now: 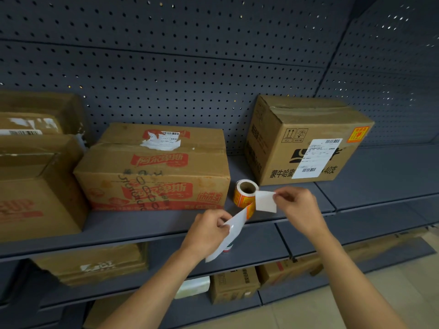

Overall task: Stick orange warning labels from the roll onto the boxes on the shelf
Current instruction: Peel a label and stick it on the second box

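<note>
The right box (308,143) already wears an orange label (358,134); the middle box (154,172) seems bare of one (its red print muddies that). The roll (245,193) stands on the shelf (356,193) between them; left hand (209,231) pinches the backing strip (228,236), right hand (297,205) pinches a peeled label (266,201).

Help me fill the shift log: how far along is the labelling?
Done: the right box carries an orange label. In hand: the left hand holds the backing strip from the roll while the right hand pinches a white square, likely a peeled label. Left: the middle box and left boxes show none.
</note>
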The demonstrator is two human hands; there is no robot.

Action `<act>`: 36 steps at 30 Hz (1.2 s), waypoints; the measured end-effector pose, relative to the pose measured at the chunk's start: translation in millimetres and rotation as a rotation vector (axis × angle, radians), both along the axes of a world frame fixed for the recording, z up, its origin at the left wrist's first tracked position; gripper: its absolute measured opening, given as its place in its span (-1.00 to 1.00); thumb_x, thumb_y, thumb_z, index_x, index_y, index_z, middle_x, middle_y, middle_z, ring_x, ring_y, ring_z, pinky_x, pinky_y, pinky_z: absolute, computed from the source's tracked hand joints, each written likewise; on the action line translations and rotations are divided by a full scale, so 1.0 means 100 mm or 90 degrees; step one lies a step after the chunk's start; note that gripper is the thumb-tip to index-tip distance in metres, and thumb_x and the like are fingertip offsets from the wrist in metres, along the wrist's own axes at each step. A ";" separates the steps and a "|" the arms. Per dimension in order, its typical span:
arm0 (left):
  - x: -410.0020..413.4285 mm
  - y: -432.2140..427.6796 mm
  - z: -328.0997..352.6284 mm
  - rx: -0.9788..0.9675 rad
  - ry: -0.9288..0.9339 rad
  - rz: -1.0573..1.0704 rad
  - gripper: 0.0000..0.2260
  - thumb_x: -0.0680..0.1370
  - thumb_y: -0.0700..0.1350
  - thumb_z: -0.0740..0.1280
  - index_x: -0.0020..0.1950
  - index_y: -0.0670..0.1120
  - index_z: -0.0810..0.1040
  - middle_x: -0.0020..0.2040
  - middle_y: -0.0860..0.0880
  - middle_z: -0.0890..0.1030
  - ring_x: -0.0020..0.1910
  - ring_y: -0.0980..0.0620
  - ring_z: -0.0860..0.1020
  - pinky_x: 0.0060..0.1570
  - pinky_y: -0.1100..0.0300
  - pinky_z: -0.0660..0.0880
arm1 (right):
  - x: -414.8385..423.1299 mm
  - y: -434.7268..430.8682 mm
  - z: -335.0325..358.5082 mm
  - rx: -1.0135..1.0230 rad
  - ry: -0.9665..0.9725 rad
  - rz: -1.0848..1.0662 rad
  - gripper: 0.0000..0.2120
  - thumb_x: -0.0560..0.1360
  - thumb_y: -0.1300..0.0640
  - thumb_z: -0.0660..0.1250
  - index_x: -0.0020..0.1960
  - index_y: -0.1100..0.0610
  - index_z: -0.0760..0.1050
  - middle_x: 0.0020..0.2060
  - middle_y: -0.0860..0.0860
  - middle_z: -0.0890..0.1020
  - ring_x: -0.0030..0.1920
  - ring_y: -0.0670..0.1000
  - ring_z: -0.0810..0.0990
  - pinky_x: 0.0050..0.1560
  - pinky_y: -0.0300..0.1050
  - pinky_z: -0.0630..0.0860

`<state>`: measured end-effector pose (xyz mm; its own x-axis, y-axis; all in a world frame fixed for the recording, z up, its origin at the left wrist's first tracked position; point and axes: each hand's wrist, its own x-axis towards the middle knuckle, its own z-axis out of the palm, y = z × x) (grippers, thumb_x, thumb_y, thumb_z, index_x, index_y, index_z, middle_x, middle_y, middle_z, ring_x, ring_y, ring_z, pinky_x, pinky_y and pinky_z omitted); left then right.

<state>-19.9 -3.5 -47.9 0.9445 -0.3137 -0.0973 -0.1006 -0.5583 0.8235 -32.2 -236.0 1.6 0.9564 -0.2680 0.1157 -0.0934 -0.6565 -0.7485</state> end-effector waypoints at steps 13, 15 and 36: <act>-0.03 -0.05 0.22 -0.228 -0.049 0.046 -0.90 0.55 -0.16 0.42 -0.08 0.01 0.72 -0.14 0.15 0.71 -0.09 0.27 0.63 -0.10 0.45 0.47 | -0.09 0.46 0.01 -0.032 -0.174 0.008 -0.91 0.50 0.19 0.42 -0.01 0.06 0.65 -0.20 -0.11 0.66 -0.17 -0.21 0.61 -0.20 -0.47 0.45; -0.02 -0.05 0.28 -0.284 -0.048 0.072 -0.88 0.56 -0.18 0.41 -0.08 0.01 0.72 -0.14 0.15 0.72 -0.09 0.27 0.63 -0.10 0.45 0.47 | -0.11 0.53 -0.02 -0.057 -0.209 0.017 -0.93 0.50 0.19 0.43 -0.03 0.07 0.64 -0.21 -0.10 0.64 -0.20 -0.18 0.60 -0.20 -0.45 0.44; -0.03 0.09 0.41 -0.347 -0.002 0.130 -0.87 0.59 -0.17 0.37 -0.11 -0.09 0.70 -0.16 -0.08 0.71 -0.18 0.09 0.62 -0.11 0.09 0.57 | -0.25 0.90 -0.23 -0.305 -0.412 0.150 -0.87 0.47 0.13 0.49 0.00 0.10 0.66 0.01 -0.01 0.62 -0.18 -0.05 0.64 -0.33 -0.12 0.61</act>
<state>-22.8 5.7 -7.3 0.9912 -0.1290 0.0299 -0.0381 -0.0623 0.9973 -57.6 -146.3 -21.0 0.6865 0.1490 0.7117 0.4389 -0.8653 -0.2422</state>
